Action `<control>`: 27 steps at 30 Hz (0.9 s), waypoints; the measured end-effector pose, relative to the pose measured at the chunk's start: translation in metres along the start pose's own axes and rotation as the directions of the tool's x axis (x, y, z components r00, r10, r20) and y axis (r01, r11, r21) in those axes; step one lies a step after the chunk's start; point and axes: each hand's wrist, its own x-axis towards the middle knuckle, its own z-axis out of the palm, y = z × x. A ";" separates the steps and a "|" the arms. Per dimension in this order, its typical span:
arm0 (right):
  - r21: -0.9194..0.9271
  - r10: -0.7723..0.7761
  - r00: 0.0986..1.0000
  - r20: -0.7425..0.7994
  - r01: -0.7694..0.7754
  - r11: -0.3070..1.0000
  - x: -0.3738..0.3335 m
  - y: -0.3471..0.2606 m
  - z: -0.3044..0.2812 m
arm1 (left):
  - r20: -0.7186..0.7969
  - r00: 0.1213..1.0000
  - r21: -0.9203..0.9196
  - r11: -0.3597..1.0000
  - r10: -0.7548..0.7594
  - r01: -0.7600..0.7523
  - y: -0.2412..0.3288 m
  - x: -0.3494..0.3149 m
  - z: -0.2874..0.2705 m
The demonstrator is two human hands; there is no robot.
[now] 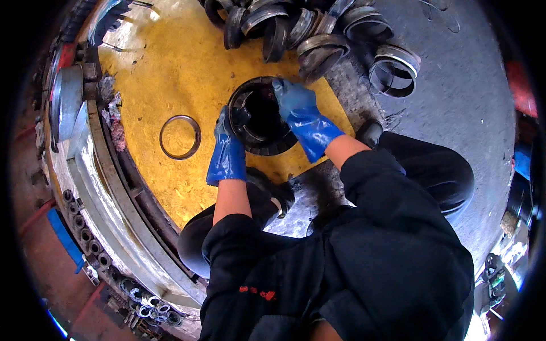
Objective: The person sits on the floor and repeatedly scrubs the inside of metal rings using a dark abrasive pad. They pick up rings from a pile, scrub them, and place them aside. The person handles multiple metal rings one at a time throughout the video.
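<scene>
A dark round metal housing (267, 142) with a toothed outer rim and a deep hollow sits on the yellow plate (170, 68). My left hand (227, 149), in a blue glove, grips its left rim. In a matching blue glove, my right hand (298, 111) rests on the upper right rim with the fingers reaching into the hollow. Left of the housing, a thin metal ring (180, 137) lies flat on the plate, apart from both hands.
A pile of several dark metal rings (318, 34) lies at the far edge of the plate and on the grey floor (455, 102). A curved steel rim (108, 176) bounds the plate on the left. My legs and dark shoes (273, 190) are below the housing.
</scene>
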 end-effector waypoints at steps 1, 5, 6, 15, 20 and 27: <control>-0.038 0.057 0.997 0.056 -0.055 0.998 -0.007 -0.009 0.004 | 0.047 0.992 0.199 0.972 0.116 -0.123 0.000 0.007 -0.018; -0.225 0.172 0.983 0.057 -0.155 0.962 -0.047 -0.024 0.007 | 0.120 0.992 0.040 0.998 0.039 -0.044 -0.007 0.016 -0.015; -0.213 0.195 0.978 0.080 -0.174 0.961 -0.056 -0.019 0.008 | 0.130 0.986 -0.222 0.966 -0.103 0.131 -0.009 0.011 0.000; 0.541 0.157 0.985 0.074 -0.171 0.823 -0.012 -0.041 -0.034 | 0.227 0.951 0.400 0.870 0.209 -0.287 -0.008 0.028 -0.035; 0.879 0.166 0.975 0.145 -0.204 0.432 0.022 -0.070 -0.045 | 0.055 0.987 0.009 0.989 -0.151 0.151 0.021 -0.048 0.045; 0.951 -0.013 0.995 0.096 -0.088 0.295 -0.055 -0.104 0.002 | 0.426 0.896 -0.105 0.977 -0.126 0.188 0.013 0.009 -0.021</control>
